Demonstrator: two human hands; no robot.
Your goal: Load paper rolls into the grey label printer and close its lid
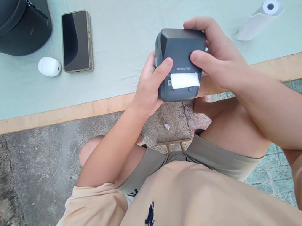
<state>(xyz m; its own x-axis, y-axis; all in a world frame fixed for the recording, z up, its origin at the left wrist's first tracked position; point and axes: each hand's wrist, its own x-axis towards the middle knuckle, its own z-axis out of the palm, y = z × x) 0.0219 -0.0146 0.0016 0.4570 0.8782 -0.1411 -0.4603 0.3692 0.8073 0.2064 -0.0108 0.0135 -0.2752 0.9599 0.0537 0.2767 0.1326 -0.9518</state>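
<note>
A dark grey label printer [180, 54] is held up over the table's front edge, tilted a little. White paper [185, 80] shows at its slot, beside a small round button. My left hand [152, 84] grips the printer's left side, its thumb on the front face. Around the upper right side wraps my right hand [218, 53], thumb pressed on the top face and fingers at the far corner. The fingertips behind the printer are hidden.
On the green cloth [130, 24] lie a phone [76, 42], a small white case [49, 66] and a black zippered bag [9, 25] at the left. A white paper roll [259, 19] lies at the right. A wooden edge [53, 116] borders the table front.
</note>
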